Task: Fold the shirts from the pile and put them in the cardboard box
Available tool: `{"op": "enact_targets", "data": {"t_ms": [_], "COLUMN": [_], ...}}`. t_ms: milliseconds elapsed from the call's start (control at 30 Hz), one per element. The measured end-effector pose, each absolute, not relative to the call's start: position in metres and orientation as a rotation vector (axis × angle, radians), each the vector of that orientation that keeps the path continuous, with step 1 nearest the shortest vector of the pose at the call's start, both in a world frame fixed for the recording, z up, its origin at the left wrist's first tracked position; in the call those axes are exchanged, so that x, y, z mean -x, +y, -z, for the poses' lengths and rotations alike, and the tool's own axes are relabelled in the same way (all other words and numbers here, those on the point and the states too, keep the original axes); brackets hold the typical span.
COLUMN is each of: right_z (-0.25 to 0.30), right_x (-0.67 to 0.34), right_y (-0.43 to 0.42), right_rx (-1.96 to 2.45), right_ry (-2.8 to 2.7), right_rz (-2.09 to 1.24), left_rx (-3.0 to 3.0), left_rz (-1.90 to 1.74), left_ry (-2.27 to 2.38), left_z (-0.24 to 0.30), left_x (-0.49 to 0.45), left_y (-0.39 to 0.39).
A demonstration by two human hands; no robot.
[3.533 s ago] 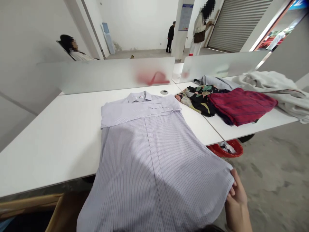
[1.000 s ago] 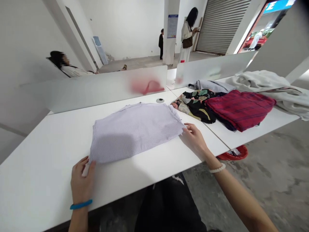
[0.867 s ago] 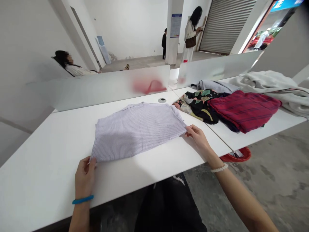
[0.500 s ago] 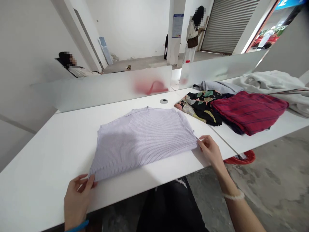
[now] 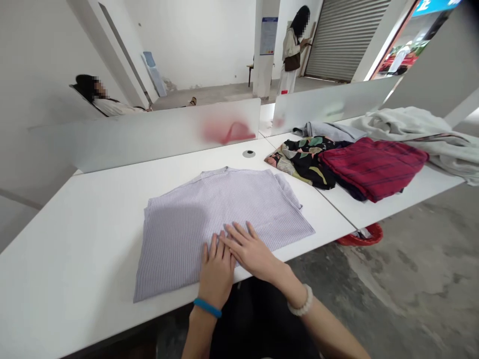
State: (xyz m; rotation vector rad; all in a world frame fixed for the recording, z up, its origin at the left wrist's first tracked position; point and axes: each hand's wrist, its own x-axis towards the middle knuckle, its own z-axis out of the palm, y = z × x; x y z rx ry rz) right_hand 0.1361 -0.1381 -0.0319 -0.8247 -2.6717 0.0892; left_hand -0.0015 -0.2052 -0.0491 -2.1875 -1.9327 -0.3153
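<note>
A pale lilac garment with thin dark stripes, which looks like a folded shirt (image 5: pixel 179 239), lies spread on the white table (image 5: pixel 67 249). My left hand (image 5: pixel 217 271), with a blue band at the wrist, rests flat on the shirt's near edge, fingers stretched out. Beside it my right hand (image 5: pixel 252 252), wearing a pale beaded bracelet, also lies flat on the cloth, its fingertips meeting the left hand's fingers. Neither hand grips the fabric. A small part of the shirt folds out at its right side.
Right of the shirt lie a black floral garment (image 5: pixel 312 162), red plaid cloth (image 5: pixel 374 167) and a whitish heap (image 5: pixel 415 124). A frosted divider (image 5: pixel 160 134) runs along the back. A red basket (image 5: pixel 362 237) sits below the table. Two people are beyond the divider.
Both hands have let go of the shirt's two near corners and come together at the middle of its near edge. The near edge now lies flat on the table.
</note>
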Motion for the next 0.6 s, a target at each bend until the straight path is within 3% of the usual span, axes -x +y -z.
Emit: {"op": "enact_targets", "data": {"t_ms": [367, 467, 600], "right_z": [0.051, 0.022, -0.010], "right_x": [-0.244, -0.202, -0.098], "right_y": [-0.060, -0.054, -0.025], "right_rx": [1.353, 1.223, 0.733], "right_ry": [-2.575, -2.649, -2.738], "right_rz": [-0.001, 0.059, -0.031], "left_rx": [1.924, 1.869, 2.164], "left_rz": [0.148, 0.251, 0.368], "left_ry": [-2.280, -2.204, -2.112], "left_z": [0.054, 0.026, 0.000], "left_x": [0.148, 0.133, 0.101], "left_y": [-0.255, -0.207, -0.096]}}
